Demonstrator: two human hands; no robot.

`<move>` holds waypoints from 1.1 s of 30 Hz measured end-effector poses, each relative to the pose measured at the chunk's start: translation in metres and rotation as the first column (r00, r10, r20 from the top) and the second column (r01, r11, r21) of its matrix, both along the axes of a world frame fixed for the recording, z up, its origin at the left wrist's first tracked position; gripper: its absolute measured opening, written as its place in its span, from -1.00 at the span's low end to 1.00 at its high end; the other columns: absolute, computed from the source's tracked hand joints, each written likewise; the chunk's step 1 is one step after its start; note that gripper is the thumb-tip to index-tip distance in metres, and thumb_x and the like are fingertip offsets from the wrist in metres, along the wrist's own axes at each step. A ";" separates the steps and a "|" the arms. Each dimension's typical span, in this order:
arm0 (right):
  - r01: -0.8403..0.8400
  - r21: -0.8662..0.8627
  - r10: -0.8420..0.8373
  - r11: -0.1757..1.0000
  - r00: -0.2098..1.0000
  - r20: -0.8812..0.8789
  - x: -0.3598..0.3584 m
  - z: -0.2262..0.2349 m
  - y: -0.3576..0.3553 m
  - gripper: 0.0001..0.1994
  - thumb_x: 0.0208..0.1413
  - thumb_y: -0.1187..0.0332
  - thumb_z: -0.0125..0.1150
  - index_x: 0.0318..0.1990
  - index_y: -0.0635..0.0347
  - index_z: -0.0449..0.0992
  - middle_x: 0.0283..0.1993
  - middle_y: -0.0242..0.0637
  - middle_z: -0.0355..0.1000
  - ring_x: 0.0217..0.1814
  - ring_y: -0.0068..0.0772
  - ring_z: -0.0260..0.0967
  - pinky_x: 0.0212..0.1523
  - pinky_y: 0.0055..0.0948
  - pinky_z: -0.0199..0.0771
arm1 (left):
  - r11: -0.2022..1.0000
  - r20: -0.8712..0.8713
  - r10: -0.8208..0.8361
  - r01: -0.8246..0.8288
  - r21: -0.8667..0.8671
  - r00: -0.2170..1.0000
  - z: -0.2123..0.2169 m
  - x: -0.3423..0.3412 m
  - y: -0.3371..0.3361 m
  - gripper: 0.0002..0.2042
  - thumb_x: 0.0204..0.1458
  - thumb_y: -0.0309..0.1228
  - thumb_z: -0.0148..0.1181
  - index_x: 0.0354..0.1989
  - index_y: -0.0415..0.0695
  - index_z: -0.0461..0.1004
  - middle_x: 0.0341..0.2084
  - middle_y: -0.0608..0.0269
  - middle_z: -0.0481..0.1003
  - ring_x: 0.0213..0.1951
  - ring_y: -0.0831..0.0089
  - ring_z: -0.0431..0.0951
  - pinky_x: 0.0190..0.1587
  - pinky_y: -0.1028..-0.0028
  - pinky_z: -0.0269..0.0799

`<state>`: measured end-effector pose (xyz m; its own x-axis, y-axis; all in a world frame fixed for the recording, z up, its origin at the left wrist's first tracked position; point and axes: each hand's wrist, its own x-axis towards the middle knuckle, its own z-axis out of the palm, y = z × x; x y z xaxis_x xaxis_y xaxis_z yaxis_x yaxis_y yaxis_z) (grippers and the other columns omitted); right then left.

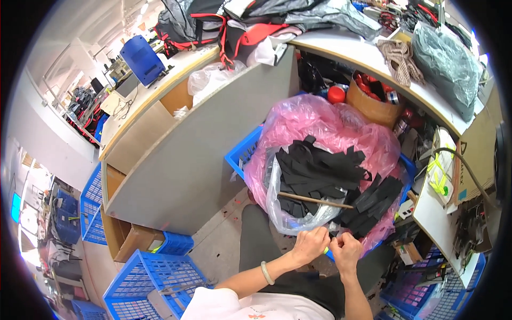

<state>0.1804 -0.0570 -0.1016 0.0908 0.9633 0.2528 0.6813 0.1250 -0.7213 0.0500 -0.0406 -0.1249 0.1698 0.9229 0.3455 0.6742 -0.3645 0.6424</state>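
Side by side in front of my lap, both my hands are closed in a pinch, almost touching. My left hand (309, 246), with a pale bangle (267, 273) on its wrist, meets my right hand (345, 252) over a small neon yellow-green piece (326, 250). Only a sliver of that piece shows between the fingers, so its kind is unclear. Just beyond my hands lies a clear plastic bag (273, 200) of black fabric strips (320, 168). A thin wooden stick (314, 200) rests across it. More black strips (376, 202) lie to the right, on pink plastic (298, 114).
A blue crate (242, 152) holds the pink plastic. Left of it stands a grey panel (213, 144); another blue crate (141, 280) is at lower left. Beyond are a round brown container (373, 106) and a table (341, 48) piled with bags. A white shelf (440, 218) borders the right.
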 end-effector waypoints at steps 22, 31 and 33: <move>0.258 0.123 -0.204 0.958 0.919 -0.339 -0.001 -0.014 0.001 -0.82 -0.06 0.59 0.15 -0.25 0.44 0.45 -0.26 -0.19 0.43 -0.33 -0.51 0.40 -0.33 -0.59 0.39 | 0.690 0.802 0.344 0.448 -0.569 0.488 0.006 0.021 -0.006 -0.62 -0.01 -0.64 -0.27 0.00 -0.29 0.34 -0.57 0.11 0.48 -0.62 0.51 0.51 -0.60 0.60 0.45; -0.168 -0.168 -0.193 0.971 -0.140 -0.971 0.019 -0.015 0.002 -0.94 -0.16 0.54 0.04 -0.46 0.29 0.38 -0.15 0.05 0.41 -0.16 -0.19 0.42 -0.15 -0.33 0.50 | 0.828 0.749 0.082 0.374 -0.418 0.658 0.020 0.004 0.004 -0.63 -0.04 -0.67 -0.21 -0.14 -0.13 0.50 -0.56 0.28 0.49 -0.66 0.66 0.40 -0.60 0.66 0.33; -0.211 -0.145 -0.167 0.967 -0.088 -0.982 0.016 -0.004 0.002 -0.93 -0.14 0.55 0.03 -0.43 0.30 0.39 -0.17 0.02 0.42 -0.19 -0.21 0.43 -0.17 -0.35 0.51 | 0.904 0.675 -0.087 0.343 -0.256 0.733 0.019 -0.002 0.013 -0.62 -0.09 -0.70 -0.19 -0.18 -0.12 0.52 -0.49 0.33 0.52 -0.60 0.68 0.40 -0.54 0.61 0.32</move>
<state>0.1966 -0.0553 -0.1054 0.0348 0.9650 -0.2599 -0.7888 -0.1331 -0.6001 0.0484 -0.0280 -0.1063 0.2378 0.9642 0.1172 -0.0087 -0.1186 0.9929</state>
